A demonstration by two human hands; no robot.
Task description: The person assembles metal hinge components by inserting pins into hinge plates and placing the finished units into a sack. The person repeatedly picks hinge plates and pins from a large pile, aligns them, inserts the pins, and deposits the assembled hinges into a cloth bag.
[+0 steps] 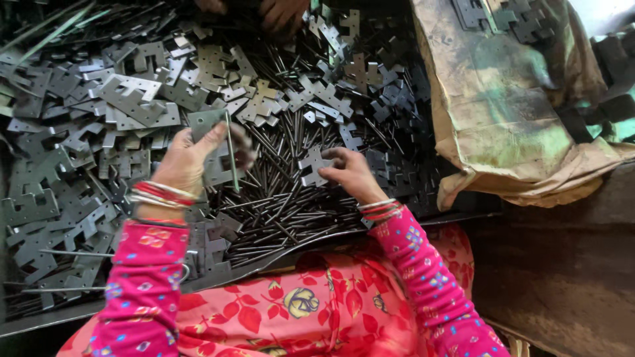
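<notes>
- heap of flat grey metal plates (pixel 99 125): notched, stamped pieces spread over the left and upper work area. the heap runs off the left and top edges, so its full extent is cut off.
- brown sack (pixel 503 112): stained, crumpled, at upper right, with more plates (pixel 522 20) lying on top of it. its far side is cut off by the frame edge, and the dark items beside it at far right are hard to make out.
- bed of thin dark metal pins (pixel 291 205): loose rods in the centre, partly buried under plates, so their ends are mostly hidden.
- left hand (pixel 192 158): raised above the heap, fingers closed around one grey plate (pixel 206 122) together with a single pin (pixel 231 155) that stands nearly upright. the fingertips appear blurred. bangles at the wrist.
- right hand (pixel 350 173): lowered onto the pin bed, fingers curled and pinching a small notched plate (pixel 314 165) at its right edge. the plate is touching the pins beneath it.
- another person's hand (pixel 281 12): at the top edge, mostly cut off; its grip cannot be determined.
</notes>
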